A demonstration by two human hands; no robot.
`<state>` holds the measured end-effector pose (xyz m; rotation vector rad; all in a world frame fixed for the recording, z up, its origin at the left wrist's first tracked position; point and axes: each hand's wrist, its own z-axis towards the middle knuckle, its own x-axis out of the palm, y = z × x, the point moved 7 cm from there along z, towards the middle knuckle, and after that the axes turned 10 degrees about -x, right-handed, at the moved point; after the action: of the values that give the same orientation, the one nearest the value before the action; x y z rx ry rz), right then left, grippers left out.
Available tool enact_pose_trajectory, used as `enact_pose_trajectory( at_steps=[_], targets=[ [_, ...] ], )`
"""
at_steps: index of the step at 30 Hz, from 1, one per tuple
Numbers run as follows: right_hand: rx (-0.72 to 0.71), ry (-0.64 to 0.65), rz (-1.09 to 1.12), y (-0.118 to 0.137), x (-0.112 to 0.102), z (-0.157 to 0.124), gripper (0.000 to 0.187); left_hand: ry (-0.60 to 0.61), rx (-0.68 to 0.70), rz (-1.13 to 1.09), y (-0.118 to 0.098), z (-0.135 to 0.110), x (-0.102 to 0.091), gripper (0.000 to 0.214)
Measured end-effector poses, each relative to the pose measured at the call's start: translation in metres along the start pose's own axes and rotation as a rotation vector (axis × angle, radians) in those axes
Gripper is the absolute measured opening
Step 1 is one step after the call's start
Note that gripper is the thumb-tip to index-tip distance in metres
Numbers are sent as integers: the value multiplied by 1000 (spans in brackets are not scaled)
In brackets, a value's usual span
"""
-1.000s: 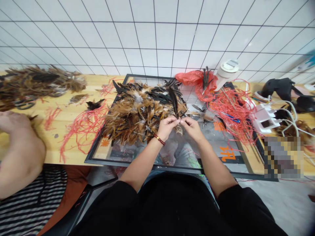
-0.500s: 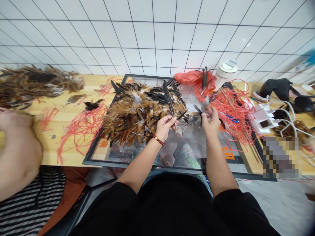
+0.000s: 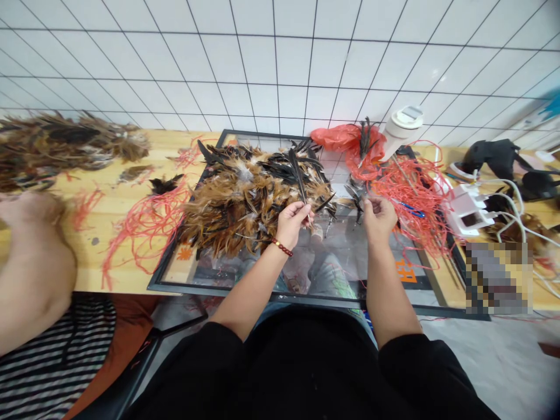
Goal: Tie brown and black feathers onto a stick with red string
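Note:
My left hand [image 3: 292, 224], with a beaded bracelet on its wrist, pinches a long dark feather [image 3: 298, 178] by its quill, and the feather points up and away from me. Just behind and to its left lies a wide heap of brown and black feathers [image 3: 245, 204]. My right hand [image 3: 380, 217] is closed, thumb against fingers, at the edge of a few small dark feathers [image 3: 355, 193] on the glass. Whatever is between its fingertips is too small to make out. Under both hands is a glass panel with a black frame [image 3: 262, 296].
Red plastic string [image 3: 417, 192] lies tangled on the right, near a white power adapter [image 3: 470, 210]. Behind stand a white cup [image 3: 402, 125] and a red plastic bag [image 3: 335, 139]. At left are more string [image 3: 144, 224], feathers [image 3: 65, 143] and another person's arm [image 3: 35, 256].
My right hand has shifted slightly right and its fingers have drawn together; the greyish fluff at its fingertips now sits lower, by the small dark feathers. My left hand keeps its feather almost still.

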<state>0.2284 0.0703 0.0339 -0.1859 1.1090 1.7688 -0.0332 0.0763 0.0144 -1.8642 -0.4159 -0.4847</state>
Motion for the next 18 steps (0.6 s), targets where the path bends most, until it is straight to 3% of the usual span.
enact_pose_trajectory(
  at_steps=[4, 6, 8, 13, 15, 18],
  targets=[
    [118, 247, -202, -18, 9, -4, 32, -14, -9, -14, 0, -1, -1, 42],
    [119, 338, -192, -21, 16, -5, 28, -8, -12, -11, 0, -2, 0, 42],
    [140, 322, -2, -20, 21, -3, 25, 3, -10, -9, 0, -2, 1, 43],
    [334, 166, 747, -8, 29, -2, 32, 49, -8, 16, -1, -4, 5, 44],
    [393, 211, 907, 2, 34, -6, 37, 59, -14, 32, 0, -4, 5, 43],
    [356, 260, 996, 11, 38, -7, 48, 61, -20, 34, 0, -4, 5, 42]
  ],
)
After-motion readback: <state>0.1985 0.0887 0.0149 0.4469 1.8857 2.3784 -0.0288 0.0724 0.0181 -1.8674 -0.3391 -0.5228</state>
